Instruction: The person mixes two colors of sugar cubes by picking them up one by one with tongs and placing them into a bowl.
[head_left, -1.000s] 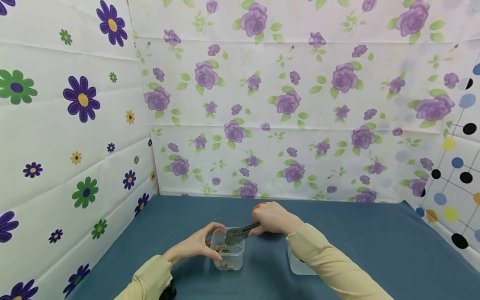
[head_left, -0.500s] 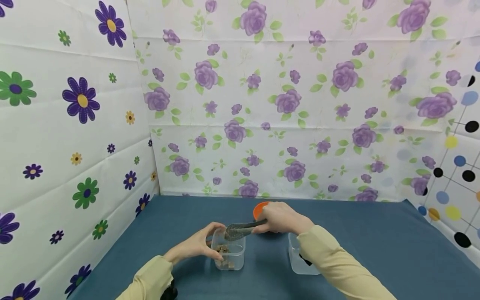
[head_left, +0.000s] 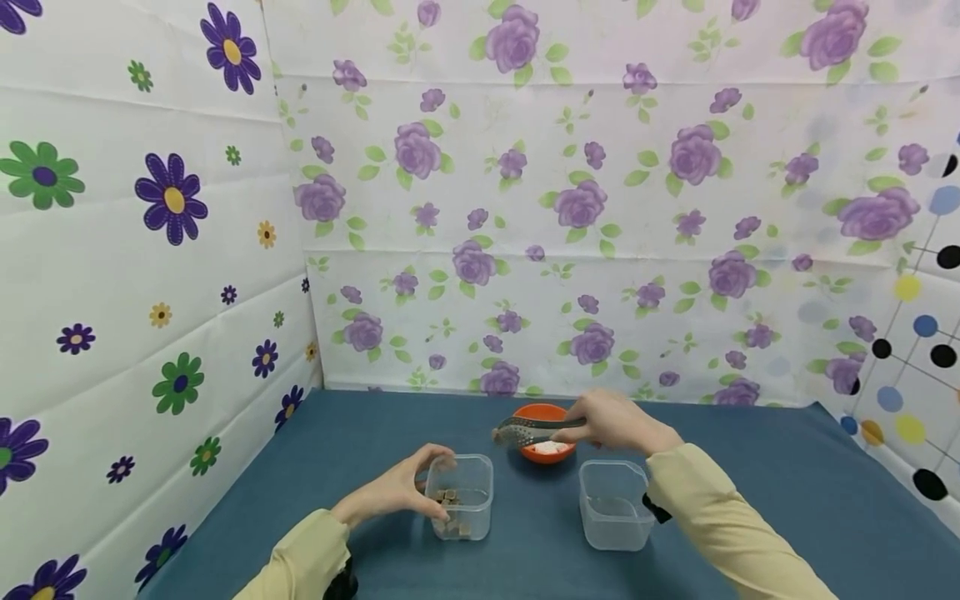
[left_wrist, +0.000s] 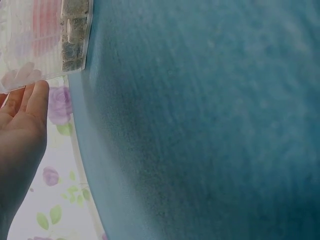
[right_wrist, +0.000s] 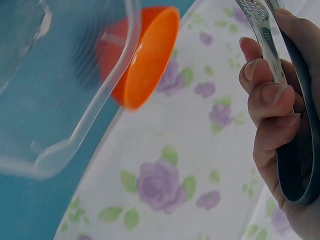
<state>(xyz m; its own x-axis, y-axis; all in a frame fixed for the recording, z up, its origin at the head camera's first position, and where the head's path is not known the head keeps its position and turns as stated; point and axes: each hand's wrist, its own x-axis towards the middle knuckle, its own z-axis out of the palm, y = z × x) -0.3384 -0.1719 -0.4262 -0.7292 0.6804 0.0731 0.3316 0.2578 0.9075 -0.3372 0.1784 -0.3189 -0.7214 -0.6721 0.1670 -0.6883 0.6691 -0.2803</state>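
My left hand [head_left: 401,486] holds the near-left side of a clear plastic container [head_left: 477,500], thumb in front and fingers behind. Several small brown cubes [head_left: 448,498] lie in it, also visible through its wall in the left wrist view. In my right hand [head_left: 618,423] is a pair of tongs [right_wrist: 262,35] with perforated metal ends and a dark handle. Their ends hover over the left rim of an orange bowl [head_left: 542,412], and something small and brownish [head_left: 497,435] shows at the tip. Inside the bowl lies something white, partly hidden by the tongs.
A second clear container [head_left: 615,525] stands to the right, in front of the bowl and below my right forearm. Blue cloth [head_left: 390,417] covers the table. Flowered sheets [head_left: 525,208] wall the back and the left side.
My right hand has carried the tongs rightward from above the left container to the orange bowl. More of the bowl and the right container shows now. My left hand keeps its hold.
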